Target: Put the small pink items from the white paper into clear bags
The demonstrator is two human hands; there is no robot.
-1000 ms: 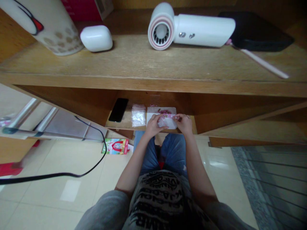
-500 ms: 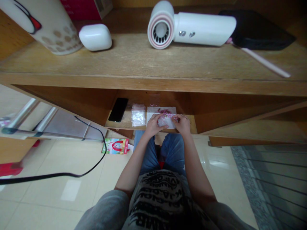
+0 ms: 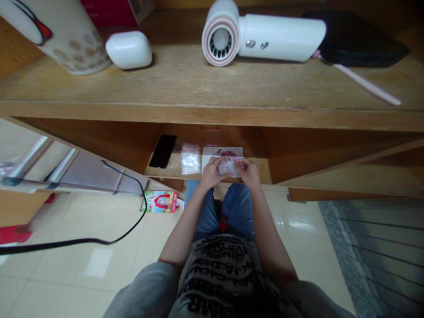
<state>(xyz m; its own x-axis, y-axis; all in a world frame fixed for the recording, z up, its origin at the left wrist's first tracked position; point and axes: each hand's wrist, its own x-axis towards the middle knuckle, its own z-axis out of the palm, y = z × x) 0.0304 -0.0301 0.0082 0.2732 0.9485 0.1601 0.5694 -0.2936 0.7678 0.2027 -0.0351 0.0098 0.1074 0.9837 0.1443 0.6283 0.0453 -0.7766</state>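
On a low wooden shelf, my left hand and my right hand hold a small transparent plastic bag against a white paper sheet. My left fingers press on the bag, and my right fingertips pinch its right side. Pink beads lie on the paper just beyond the bag. To the left sits a second transparent bag holding something pale, and a third small bag stands behind the paper. A black smartphone lies face up further left.
The upper wooden shelf overhead carries a white hair dryer, a white case, a patterned cup and a black pouch. A black cable and a picture card lie on the tiled floor.
My right hand has shifted slightly left, closer to my left hand on the bag. The whole view has tilted a little, so the shelf items sit slightly higher.
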